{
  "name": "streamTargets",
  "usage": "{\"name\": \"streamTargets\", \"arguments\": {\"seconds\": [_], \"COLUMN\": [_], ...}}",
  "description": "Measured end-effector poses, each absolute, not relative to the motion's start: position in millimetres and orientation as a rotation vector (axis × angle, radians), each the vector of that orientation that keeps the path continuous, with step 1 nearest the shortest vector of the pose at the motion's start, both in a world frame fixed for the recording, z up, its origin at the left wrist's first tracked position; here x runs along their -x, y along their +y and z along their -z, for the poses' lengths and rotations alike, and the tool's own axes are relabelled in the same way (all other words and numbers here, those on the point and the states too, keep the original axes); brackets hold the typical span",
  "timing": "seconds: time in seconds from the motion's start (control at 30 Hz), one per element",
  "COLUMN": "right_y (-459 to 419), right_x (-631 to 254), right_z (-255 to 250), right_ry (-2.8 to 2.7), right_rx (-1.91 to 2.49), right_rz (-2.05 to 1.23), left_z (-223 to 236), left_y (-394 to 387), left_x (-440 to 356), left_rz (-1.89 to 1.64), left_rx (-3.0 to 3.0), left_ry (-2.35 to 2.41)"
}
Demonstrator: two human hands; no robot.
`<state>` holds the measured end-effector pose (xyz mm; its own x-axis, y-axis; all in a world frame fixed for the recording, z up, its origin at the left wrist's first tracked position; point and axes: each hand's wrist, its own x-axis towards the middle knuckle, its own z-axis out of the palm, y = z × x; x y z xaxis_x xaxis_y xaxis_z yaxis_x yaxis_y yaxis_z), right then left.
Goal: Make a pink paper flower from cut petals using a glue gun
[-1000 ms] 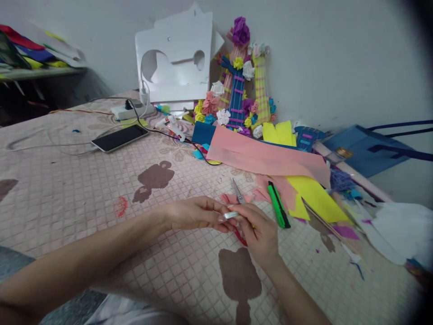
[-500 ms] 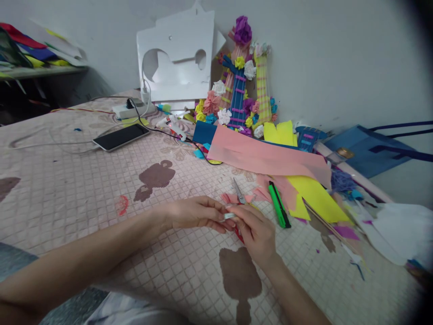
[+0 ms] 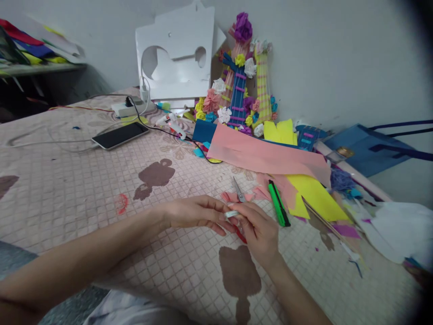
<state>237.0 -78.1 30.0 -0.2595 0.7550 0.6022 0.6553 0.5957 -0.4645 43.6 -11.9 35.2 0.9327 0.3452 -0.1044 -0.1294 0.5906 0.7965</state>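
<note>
Between my two hands is a small whitish strip (image 3: 232,214), too small to make out exactly. My left hand (image 3: 199,213) pinches its near end with thumb and fingertips, the lower fingers loosely curled. On the strip's other side my right hand (image 3: 259,230) grips it with bent fingers. Under my right hand lies a pair of scissors (image 3: 239,190) with red handles, its blades pointing away and its handles partly hidden. Pink paper scraps (image 3: 229,197) lie around the blades. A green box cutter (image 3: 278,204) rests just right of my right hand.
A long pink paper sheet (image 3: 264,151) and yellow paper (image 3: 321,201) lie beyond my hands. At the left are a phone (image 3: 121,135), a power strip (image 3: 130,107) and a white glue gun (image 3: 176,128) with its cord. Paper-flower decorations (image 3: 238,97) lean against the wall.
The whitish strip has tilted and shifted slightly up and right between my fingers. My right hand has moved a little to the right; the things on the table stay put.
</note>
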Motion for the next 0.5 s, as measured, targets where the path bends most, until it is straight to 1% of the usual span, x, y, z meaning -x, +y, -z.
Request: {"name": "streamTargets", "arguments": {"seconds": [0.13, 0.5], "right_y": [-78.2, -78.0], "right_x": [-238.3, -235.4], "right_z": [-28.2, -30.9], "right_ry": [-2.01, -2.006], "right_rx": [1.12, 1.078], "right_rz": [-0.132, -0.101], "left_z": [-36.6, -31.6], "left_y": [-10.6, -13.8], "left_x": [-41.0, -44.1], "left_rz": [-0.249, -0.304], "left_rx": [-0.911, -0.887], "left_ry": [0.258, 0.221]}}
